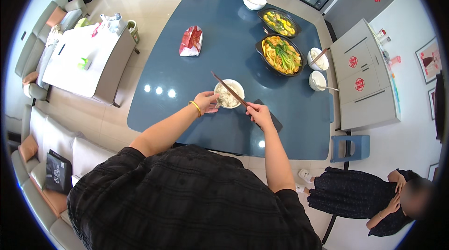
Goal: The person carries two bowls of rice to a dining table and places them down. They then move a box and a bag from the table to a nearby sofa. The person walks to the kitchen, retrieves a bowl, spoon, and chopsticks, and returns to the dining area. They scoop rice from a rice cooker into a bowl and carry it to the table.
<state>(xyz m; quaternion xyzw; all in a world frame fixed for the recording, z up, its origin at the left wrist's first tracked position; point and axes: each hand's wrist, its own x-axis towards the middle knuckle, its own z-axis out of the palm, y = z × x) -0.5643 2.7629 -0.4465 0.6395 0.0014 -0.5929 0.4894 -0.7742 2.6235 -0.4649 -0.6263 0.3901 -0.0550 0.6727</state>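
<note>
We found the left hand point(206, 102) cupped against the near-left rim of the rice bowl point(229, 94), apparently to steady it on the blue table point(187, 105), with a gold bangle point(195, 108) on that wrist. The right hand point(258, 113), just right of the bowl, was closed on a pair of dark chopsticks point(228, 89) that slanted across the bowl's top, tips pointing beyond its far-left rim. Beyond the bowl to the right stood two dark dishes of yellow and green food point(282, 54), with a red snack bag point(191, 41) beyond it to the left.
</note>
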